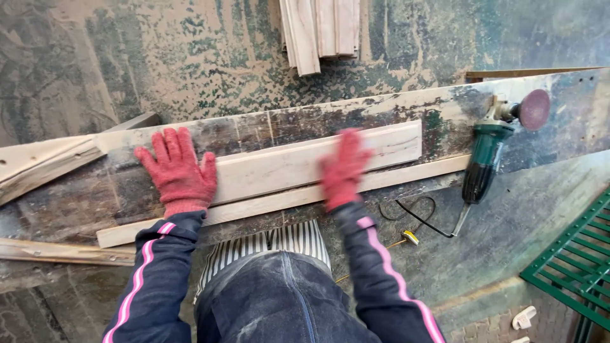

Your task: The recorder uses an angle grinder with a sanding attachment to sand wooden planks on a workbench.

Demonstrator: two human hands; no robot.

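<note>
Head view, looking down on a worn, paint-stained bench (76, 203) running from 8 o'clock up to 2 o'clock. At far left, loose wood strips (44, 162) are seen lying on the bench end, with another strip (63, 253) along its near edge. The left hand (178, 174), in a red glove, is laid flat with fingers spread apart, palm down on the left end of a pale board (286, 166); nothing is gripped. The board is seen lying lengthwise on the bench, resting on a longer pale strip (267, 203) beneath it. The right hand (343, 170), also red-gloved, is placed on the board near its middle; it is blurred, so finger state cannot be told. At 12 o'clock, stacked boards (321, 32) are noted on the dusty floor. At 3 o'clock, a green grinder (486, 159) with a reddish disc (534, 109) is seen on the bench, clear of both hands. A green grate (572, 260) is noted at 4 o'clock.
</note>
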